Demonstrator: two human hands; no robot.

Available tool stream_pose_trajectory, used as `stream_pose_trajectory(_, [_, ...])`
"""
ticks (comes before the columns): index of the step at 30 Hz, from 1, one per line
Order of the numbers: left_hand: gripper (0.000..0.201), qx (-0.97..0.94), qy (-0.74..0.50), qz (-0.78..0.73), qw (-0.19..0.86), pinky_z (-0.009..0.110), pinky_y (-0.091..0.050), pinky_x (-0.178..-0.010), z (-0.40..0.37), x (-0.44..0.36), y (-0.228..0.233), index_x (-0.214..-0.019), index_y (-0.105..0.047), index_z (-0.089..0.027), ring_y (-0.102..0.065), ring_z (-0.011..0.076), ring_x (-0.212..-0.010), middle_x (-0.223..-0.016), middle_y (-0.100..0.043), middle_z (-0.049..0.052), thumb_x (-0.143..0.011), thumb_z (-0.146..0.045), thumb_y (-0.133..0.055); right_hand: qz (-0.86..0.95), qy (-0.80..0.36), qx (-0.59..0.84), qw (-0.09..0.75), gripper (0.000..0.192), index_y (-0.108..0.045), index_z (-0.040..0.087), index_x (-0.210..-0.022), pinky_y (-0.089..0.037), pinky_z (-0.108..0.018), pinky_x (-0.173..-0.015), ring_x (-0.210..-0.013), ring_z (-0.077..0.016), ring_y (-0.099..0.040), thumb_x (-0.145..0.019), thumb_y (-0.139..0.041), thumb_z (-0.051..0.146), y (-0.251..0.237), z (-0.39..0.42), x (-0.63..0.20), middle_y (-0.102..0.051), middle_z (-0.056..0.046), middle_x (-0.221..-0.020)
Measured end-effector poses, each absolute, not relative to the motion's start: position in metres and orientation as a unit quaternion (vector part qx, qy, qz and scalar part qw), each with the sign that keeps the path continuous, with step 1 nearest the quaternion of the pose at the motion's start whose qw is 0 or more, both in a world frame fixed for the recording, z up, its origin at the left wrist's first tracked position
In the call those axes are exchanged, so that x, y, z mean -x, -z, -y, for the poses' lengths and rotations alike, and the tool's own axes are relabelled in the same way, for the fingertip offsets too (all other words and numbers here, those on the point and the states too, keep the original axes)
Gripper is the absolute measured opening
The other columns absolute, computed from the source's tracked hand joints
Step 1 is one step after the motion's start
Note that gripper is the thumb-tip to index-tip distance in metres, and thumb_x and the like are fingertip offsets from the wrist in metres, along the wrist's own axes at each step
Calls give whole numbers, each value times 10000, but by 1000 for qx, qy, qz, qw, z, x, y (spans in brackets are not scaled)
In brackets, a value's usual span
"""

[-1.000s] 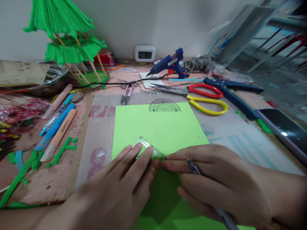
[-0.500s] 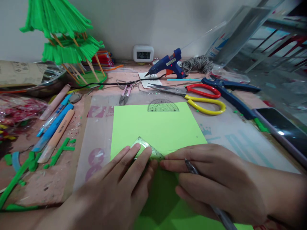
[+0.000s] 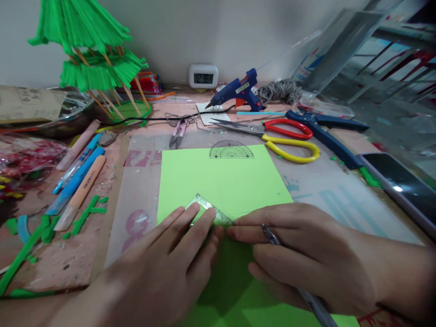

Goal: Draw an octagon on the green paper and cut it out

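Note:
Light green paper point(image 3: 218, 177) lies in front of me. On it is a small clear set square point(image 3: 200, 204), partly hidden under my fingers. The fingers of my left hand point(image 3: 166, 254) press it down against the paper. My right hand point(image 3: 299, 254) has its thumb and forefinger tips at the set square's right-hand corner. A pen point(image 3: 316, 309) is tucked between the fingers of that hand, its tip pointing away from me and off the paper. A clear protractor point(image 3: 231, 151) rests at the paper's far edge.
Scissors point(image 3: 289, 141), blue-handled pliers point(image 3: 327, 131) and a phone point(image 3: 402, 181) lie to the right. Behind stand a blue glue gun point(image 3: 238, 91) and a clock point(image 3: 203, 76). At left are several markers point(image 3: 80, 193) and a green layered model point(image 3: 102, 63) on sticks.

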State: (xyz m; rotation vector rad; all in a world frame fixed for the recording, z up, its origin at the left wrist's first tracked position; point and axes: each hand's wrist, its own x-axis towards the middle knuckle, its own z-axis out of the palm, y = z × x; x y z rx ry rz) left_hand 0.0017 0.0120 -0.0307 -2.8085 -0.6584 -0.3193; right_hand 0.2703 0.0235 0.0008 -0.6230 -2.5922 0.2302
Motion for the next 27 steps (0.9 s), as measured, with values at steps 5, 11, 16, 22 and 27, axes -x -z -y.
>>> stream_pose_trajectory(5, [431, 967, 102, 216, 92, 493, -251, -1193, -11, 1, 33, -1437, -448, -28, -578, 361, -1318, -1485, -569, 182, -1054, -171, -311, 944, -91, 229, 221, 304, -605, 193, -720, -531, -255, -661, -708, -145, -621, -1018, -556, 159, -6, -24, -268, -670, -35, -763])
stream_pose_trajectory(11, [492, 965, 106, 217, 103, 481, -187, -1249, -9, 2, 33, -1438, -452, -28, -525, 355, -1363, -1529, -506, 198, -959, -133, -408, 947, -104, 215, 216, 327, -606, 184, -704, -512, -247, -622, -663, -140, -588, -1011, -511, 120, -9, -26, -266, -645, -36, -728])
stream_pose_trajectory(16, [564, 964, 105, 217, 109, 470, -105, -1307, -8, 5, 37, -1460, -439, -40, -440, 349, -1459, -1569, -453, 196, -913, -175, -472, 949, -95, 214, 209, 303, -601, 185, -722, -503, -258, -657, -686, -140, -574, -1015, -535, 140, -9, -25, -267, -647, -38, -770])
stream_pose_trajectory(22, [677, 967, 86, 226, 83, 439, -2, -1339, -5, 11, 40, -1555, -340, -79, -1, 307, -1625, -1647, -362, 160, -920, -232, -518, 953, -102, 203, 199, 383, -605, 171, -674, -436, -257, -586, -637, -136, -495, -1034, -480, 136, -9, -26, -265, -611, -24, -712])
stream_pose_trajectory(27, [664, 968, 82, 223, 80, 439, 0, -1344, -7, 10, 40, -1530, -356, -67, 33, 305, -1622, -1627, -391, 175, -897, -190, -512, 951, -92, 207, 209, 343, -604, 168, -689, -441, -247, -605, -684, -134, -537, -1026, -539, 160, -6, -24, -267, -634, -43, -800])
